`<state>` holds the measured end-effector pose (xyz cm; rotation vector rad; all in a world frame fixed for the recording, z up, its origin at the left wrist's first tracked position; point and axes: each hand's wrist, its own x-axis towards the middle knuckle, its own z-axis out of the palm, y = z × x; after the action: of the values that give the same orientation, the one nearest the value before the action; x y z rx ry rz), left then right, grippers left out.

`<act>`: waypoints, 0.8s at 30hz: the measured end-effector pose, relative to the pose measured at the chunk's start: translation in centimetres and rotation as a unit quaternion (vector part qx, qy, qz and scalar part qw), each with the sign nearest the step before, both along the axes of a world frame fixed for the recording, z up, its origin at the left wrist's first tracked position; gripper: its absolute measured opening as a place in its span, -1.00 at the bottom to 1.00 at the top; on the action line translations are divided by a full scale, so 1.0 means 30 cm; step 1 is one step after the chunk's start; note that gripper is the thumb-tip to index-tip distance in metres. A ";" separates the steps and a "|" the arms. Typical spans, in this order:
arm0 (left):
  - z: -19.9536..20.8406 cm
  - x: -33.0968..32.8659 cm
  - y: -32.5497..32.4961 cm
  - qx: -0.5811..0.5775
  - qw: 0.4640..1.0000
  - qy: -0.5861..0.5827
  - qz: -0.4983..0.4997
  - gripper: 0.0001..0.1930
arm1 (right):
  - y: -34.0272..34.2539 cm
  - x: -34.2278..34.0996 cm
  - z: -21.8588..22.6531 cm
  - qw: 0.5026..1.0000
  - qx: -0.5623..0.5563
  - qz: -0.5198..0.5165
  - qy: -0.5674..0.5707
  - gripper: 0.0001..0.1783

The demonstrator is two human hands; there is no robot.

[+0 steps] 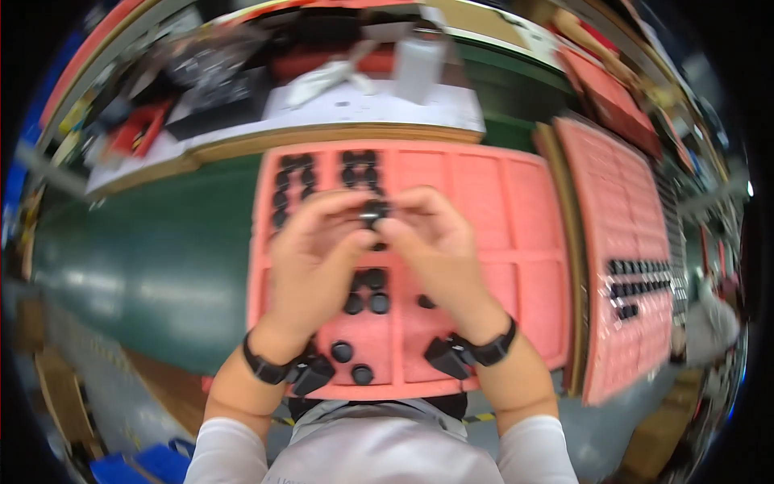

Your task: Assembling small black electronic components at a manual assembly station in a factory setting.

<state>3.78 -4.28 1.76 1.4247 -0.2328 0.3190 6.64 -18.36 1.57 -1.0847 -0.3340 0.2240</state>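
Observation:
Both hands meet over the middle of a pink compartmented tray. Between their fingertips is a small, shiny black round part; blur hides its finer shape. My left hand is closed on its left side, and the fingers of my right hand pinch it from the right. Similar black parts stand in rows in the tray's far left compartments. Several more lie just below my hands, with two loose ones near the front edge. Each wrist wears a black strap with a small black block.
To the right, a second pink tray holds rows of black parts. Beyond my tray, a white surface carries a white bottle and a white glove. Green tabletop extends left. Another person's arm shows at far right.

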 end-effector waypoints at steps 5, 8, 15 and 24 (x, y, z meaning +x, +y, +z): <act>-0.018 -0.007 0.039 -0.014 0.999 0.028 0.037 -0.70 | 0.027 0.034 -0.021 0.983 -0.074 -0.025 -0.165 -0.77; -0.018 -0.004 0.022 -0.024 1.000 -0.007 0.004 -0.70 | 0.003 0.021 0.011 0.977 -0.094 -0.040 -0.188 -0.77; 0.014 -0.025 -0.037 -0.017 0.999 -0.015 -0.027 -0.69 | -0.159 -0.109 0.095 0.909 -0.262 -0.139 -0.293 -0.77; -0.001 -0.026 -0.007 -0.002 0.999 0.019 -0.035 -0.75 | -0.634 -0.360 0.278 0.762 -0.611 -0.136 -0.163 -0.79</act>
<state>3.01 -4.50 1.74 1.4132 -0.2492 0.2341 -4.15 -37.38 9.92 -2.4819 -0.3213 -0.0535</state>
